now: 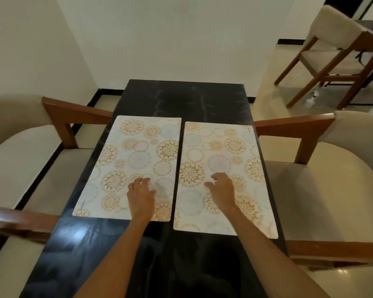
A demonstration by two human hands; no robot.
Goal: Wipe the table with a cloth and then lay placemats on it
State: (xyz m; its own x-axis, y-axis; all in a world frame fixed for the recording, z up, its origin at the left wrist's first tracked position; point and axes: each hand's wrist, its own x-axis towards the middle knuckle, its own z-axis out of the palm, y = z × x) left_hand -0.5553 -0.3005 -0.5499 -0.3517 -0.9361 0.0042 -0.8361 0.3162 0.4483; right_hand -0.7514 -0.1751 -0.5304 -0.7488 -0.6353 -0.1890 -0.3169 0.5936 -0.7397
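Two placemats (136, 166) side by side, black table (181, 97); chairs (37, 151) flank; both grips loosely curled, empty.

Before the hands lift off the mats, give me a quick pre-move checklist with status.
1. Left placemat flat on the table: ok.
2. Right placemat flat: ok.
3. Mats apart, no overlap: ok.
4. Near edges level with each other: not ok, the right one sits nearer the person.
5. Left hand and right hand holding nothing: ok.
6. Table wiped dry: cannot tell, streaks show at the far end.
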